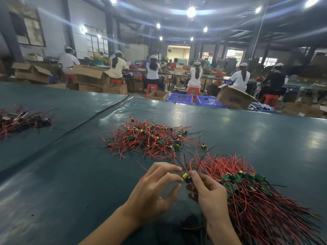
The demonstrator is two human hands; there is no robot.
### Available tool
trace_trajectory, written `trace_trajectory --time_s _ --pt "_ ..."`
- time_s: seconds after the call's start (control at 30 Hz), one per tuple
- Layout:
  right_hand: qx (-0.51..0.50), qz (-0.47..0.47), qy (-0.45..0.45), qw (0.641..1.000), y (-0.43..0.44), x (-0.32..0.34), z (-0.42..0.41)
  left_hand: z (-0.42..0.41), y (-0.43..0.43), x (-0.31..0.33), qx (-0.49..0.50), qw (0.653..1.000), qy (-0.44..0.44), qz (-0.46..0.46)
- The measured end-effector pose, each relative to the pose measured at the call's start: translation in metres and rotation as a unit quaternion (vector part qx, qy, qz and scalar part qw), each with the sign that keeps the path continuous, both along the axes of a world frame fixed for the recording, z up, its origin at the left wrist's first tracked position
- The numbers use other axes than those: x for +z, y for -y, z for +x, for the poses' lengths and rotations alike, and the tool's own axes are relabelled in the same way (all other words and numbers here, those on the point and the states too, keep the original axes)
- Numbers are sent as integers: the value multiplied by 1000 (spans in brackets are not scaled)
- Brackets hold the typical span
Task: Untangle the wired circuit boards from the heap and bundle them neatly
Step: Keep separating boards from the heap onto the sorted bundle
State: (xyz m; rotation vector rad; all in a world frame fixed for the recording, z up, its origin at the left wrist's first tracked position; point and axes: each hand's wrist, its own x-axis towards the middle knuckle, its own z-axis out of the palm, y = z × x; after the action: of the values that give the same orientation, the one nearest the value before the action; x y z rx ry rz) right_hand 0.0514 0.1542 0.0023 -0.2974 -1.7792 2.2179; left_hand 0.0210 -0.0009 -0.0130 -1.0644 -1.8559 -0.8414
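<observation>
The dark teal desk (70, 174) carries a tangled heap (150, 140) of red-wired circuit boards at its middle. Just nearer and right of the heap lies a combed bundle (251, 200). Well left of the heap lies a darker pile (21, 121).

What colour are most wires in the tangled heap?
Red; the tangled heap shows best in head view.
</observation>
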Motion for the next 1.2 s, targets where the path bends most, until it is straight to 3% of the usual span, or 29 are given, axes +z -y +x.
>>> trace_trajectory --time_s 0.1,0.17,0.23,0.3,0.4,0.53,0.77,0.97,1.2 --pt "-24 -11 -4 1000 -1 1 0 5 -2 -1 -38 997 62 -29" --pt "-15 -20 -4 1000 -1 2 1 10 -6 -3 -28 978 204 -28" --pt "14 -18 0 1000 1 4 3 12 -12 -1 -54 921 382 54" --pt "53 -1 10 999 4 5 4 11 -17 2 -103 860 473 162" --pt "82 29 22 996 7 6 6 9 -18 7 -142 821 491 254" --pt "48 29 40 998 4 4 4 12 -20 9 -133 812 511 251" --pt "-37 -115 49 992 -8 4 -3 11 -21 15 -135 762 552 311" --pt "-15 -101 27 994 -11 8 0 15 -19 13 -153 771 554 273" --pt "69 4 -3 998 -2 9 3 16 -19 13 -129 801 534 239"
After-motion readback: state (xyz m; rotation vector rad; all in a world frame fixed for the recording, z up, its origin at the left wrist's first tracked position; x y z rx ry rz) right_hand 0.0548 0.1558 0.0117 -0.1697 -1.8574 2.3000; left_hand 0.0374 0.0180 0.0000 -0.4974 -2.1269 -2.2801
